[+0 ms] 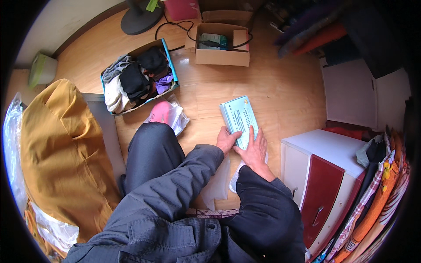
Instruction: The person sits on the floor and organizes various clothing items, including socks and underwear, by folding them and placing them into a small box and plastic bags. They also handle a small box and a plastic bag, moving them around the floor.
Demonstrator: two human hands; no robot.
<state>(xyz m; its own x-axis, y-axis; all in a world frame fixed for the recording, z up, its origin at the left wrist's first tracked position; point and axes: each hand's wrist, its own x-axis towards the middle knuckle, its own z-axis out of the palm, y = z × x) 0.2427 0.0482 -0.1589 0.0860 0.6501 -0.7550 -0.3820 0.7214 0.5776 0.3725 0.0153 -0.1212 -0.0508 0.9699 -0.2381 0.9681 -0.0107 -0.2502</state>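
A light blue cardboard box (239,118) with printed writing is before me over the wooden floor, tilted slightly. My left hand (227,139) grips its near left corner, the thumb on top. My right hand (256,149) lies at the near right end, its fingers spread over the top face and right edge. Below my hands are a clear plastic bag (217,187) and another piece of clear plastic (234,179), partly hidden by my right forearm. A pink item in a clear plastic bag (160,112) lies left of the box, beyond my left knee.
An open box of folded socks and cloths (178,74) stands at the upper left. Farther back is an open brown carton (222,58) with a black cable across it. A drawer cabinet (312,144) and hanging clothes are right; mustard fabric (62,148) is left.
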